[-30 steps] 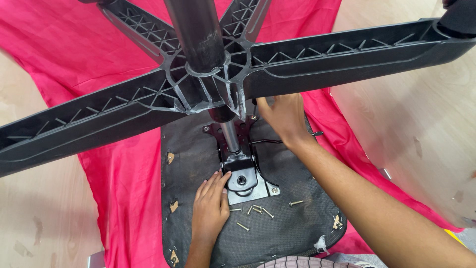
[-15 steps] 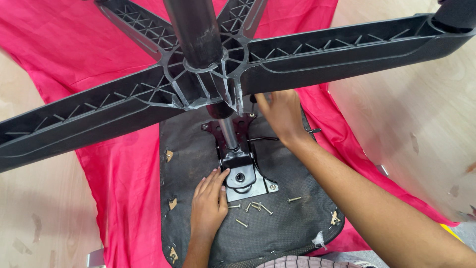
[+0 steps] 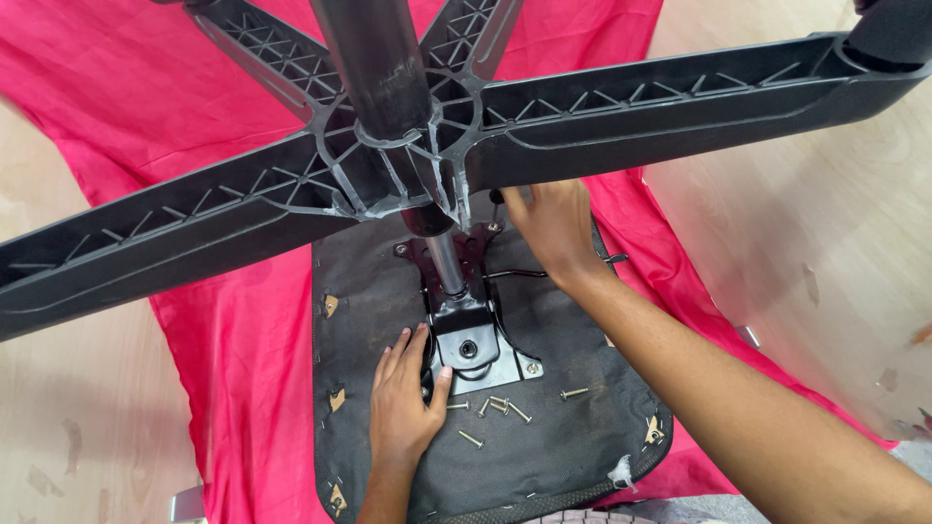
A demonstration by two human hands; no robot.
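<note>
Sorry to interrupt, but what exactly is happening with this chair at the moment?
A person has an upturned office chair on a red cloth on the floor. The left hand rests flat against the black metal mounting plate on the dark seat underside. The right hand reaches in near the plate's far corner, under the black plastic five-arm base. Loose screws lie beside the plate.

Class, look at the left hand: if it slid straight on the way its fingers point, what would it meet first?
The left hand points up the seat underside beside the metal mounting plate. It would probably meet the plate's edge first; depth is unclear.
</note>
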